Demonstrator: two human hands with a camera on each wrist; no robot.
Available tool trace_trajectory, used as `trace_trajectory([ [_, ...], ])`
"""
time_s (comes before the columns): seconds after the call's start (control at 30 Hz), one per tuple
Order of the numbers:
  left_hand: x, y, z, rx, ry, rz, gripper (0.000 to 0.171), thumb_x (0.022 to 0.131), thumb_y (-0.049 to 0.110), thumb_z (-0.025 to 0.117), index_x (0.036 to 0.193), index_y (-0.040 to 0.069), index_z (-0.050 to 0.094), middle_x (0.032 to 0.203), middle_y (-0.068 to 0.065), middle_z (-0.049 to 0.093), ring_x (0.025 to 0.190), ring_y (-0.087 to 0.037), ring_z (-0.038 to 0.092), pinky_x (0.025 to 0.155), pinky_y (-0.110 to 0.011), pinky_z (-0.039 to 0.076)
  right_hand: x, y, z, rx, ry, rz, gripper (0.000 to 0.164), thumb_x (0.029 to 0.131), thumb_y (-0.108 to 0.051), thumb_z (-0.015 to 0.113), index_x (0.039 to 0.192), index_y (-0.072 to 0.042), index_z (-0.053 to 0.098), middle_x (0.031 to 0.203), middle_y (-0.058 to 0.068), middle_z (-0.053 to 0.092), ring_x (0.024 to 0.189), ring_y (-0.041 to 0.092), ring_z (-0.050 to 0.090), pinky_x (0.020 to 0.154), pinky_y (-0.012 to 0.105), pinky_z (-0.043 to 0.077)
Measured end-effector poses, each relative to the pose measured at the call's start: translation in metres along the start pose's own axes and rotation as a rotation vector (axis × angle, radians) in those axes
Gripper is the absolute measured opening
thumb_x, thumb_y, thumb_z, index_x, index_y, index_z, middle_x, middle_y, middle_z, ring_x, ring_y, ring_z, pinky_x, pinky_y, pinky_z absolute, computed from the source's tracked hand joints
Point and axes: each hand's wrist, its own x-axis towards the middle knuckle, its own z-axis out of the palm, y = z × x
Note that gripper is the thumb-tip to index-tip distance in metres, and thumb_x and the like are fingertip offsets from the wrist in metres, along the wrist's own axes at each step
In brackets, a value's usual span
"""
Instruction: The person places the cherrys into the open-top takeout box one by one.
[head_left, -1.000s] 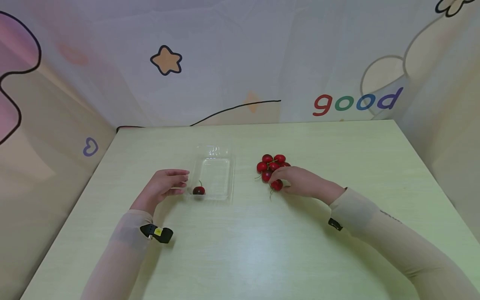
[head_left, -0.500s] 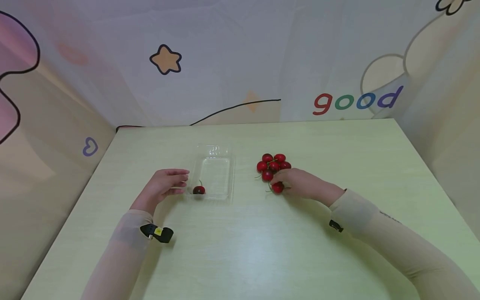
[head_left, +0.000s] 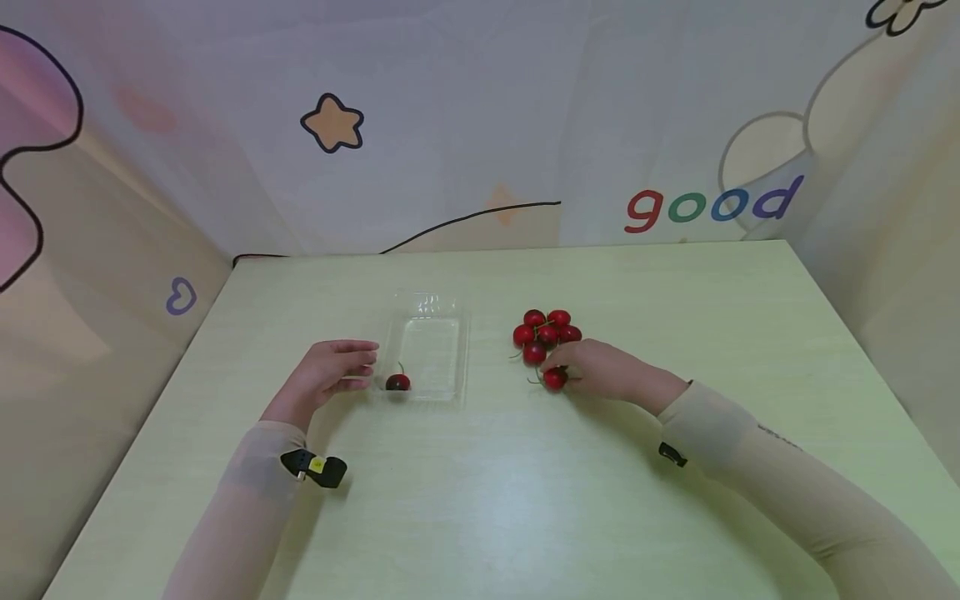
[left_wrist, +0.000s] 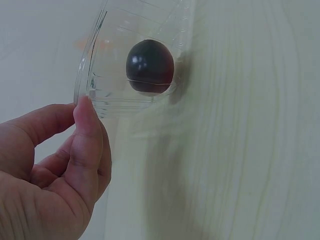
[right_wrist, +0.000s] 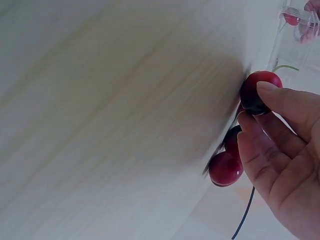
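Note:
My right hand [head_left: 603, 369] pinches a dark red cherry [head_left: 555, 379] between thumb and fingers, at the near side of a cherry cluster [head_left: 547, 333]. In the right wrist view the thumb lies on this cherry [right_wrist: 261, 92], low over the table, and its green stem points away. My left hand [head_left: 330, 372] is at the left edge of a clear plastic box [head_left: 431, 350]. The left wrist view shows its thumb and fingertips pinching the rim of the box [left_wrist: 92, 55]. A single cherry [head_left: 398, 382] with its stem up sits in the box's near left corner.
The pale wooden table [head_left: 495, 492] bears the box and the cherries. Behind it hangs a printed cloth backdrop [head_left: 465, 125], with more cloth on both sides. Each sleeve carries a small black wrist camera [head_left: 315, 467].
My right hand has drawn its cherry slightly toward me, away from the cluster, and the stem now points left. The left hand and the box have stayed in place.

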Motion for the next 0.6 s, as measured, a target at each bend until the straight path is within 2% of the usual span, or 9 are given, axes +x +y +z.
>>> trace_trajectory([
  [0.37, 0.0011, -0.0023, -0.0009, -0.005, -0.007, 0.001, 0.045, 0.106, 0.018, 0.056, 0.147, 0.001, 0.053, 0.132, -0.015, 0.064, 0.09, -0.009, 0.062, 0.075, -0.015, 0.059, -0.0017, -0.001, -0.0001, 0.022, 0.011, 0.005, 0.034, 0.092, -0.006, 0.074, 0.126, -0.004, 0.071, 0.125, 0.011, 0.073, 0.118, 0.029, 0.067, 0.104, 0.045, 0.057],
  [0.6, -0.0005, -0.0001, -0.0003, 0.006, -0.013, 0.002, 0.046, 0.106, 0.018, 0.055, 0.148, 0.0, 0.051, 0.139, -0.019, 0.061, 0.09, -0.008, 0.062, 0.075, -0.015, 0.059, -0.0001, -0.0022, -0.0002, 0.051, 0.015, 0.021, 0.035, 0.091, -0.007, 0.075, 0.126, -0.006, 0.071, 0.124, 0.01, 0.073, 0.119, 0.028, 0.065, 0.104, 0.045, 0.056],
])
